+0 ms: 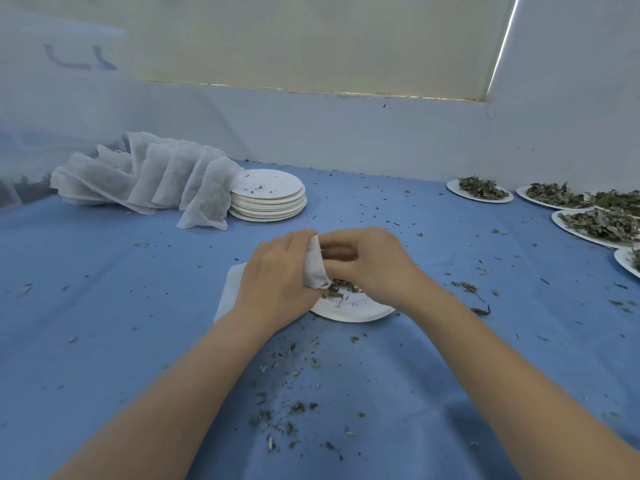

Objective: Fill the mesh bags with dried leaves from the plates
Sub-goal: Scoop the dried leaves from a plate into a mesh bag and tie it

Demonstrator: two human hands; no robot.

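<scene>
The left hand (pixel 277 282) grips the mouth of a soft white mesh bag (pixel 316 268) above a round paper plate (pixel 349 311) on the blue cloth (pixel 104 306), while the right hand (pixel 367 265) curls over the dried leaves (pixel 341 292). For a clean fill, the mouth should stay spread and low over the plate. The leaves look brittle and crumbly, so small pinches should limit spillage.

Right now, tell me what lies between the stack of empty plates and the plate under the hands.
In the head view, only blue cloth with scattered leaf crumbs separates the stack of empty plates from the plate under the hands.
</scene>
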